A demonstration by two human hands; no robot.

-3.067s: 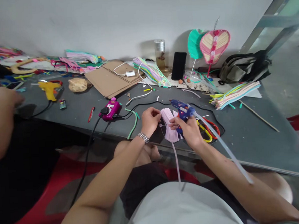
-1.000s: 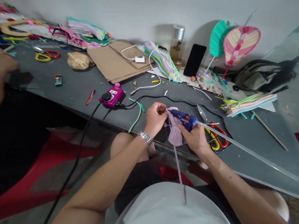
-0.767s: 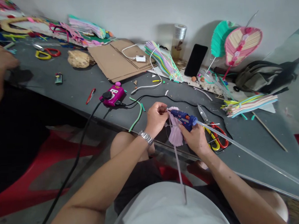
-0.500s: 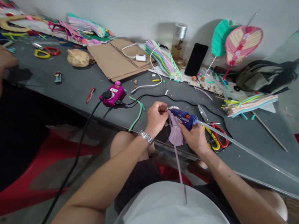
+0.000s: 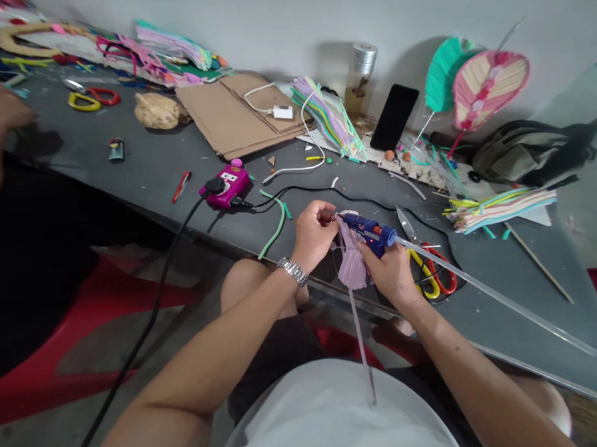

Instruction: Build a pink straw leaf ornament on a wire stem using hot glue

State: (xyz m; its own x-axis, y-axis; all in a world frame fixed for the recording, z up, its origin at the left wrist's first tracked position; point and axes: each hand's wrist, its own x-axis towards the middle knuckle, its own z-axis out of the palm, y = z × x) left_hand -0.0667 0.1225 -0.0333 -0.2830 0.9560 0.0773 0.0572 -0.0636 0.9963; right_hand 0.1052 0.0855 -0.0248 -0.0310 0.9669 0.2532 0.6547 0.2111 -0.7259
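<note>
My right hand (image 5: pixel 392 270) is wrapped round a blue hot glue gun (image 5: pixel 361 228), with a long clear glue stick (image 5: pixel 487 293) sticking out of its back end. The gun's nozzle meets the upper edge of a lilac pipe-cleaner fan piece (image 5: pixel 352 264). My left hand (image 5: pixel 316 232) pinches that upper edge between closed fingers, close to the nozzle tip. From the bottom of the piece a lilac pipe cleaner (image 5: pixel 358 334) hangs down over the white shirt. Scissors with red and yellow handles (image 5: pixel 434 276) lie just right of my right hand.
A magenta power socket (image 5: pixel 228 186) with black cords sits left of centre. Behind it lie cardboard sheets (image 5: pixel 238 120). Bundled pipe cleaners (image 5: pixel 328 118), a phone (image 5: pixel 394 117) and finished pink (image 5: pixel 492 90) and green fans stand along the wall. Another person's hand (image 5: pixel 2 109) is at the left.
Hardly anything differs. My hands, the glue gun and the lilac piece keep nearly the same position, and the view has shifted very slightly.
</note>
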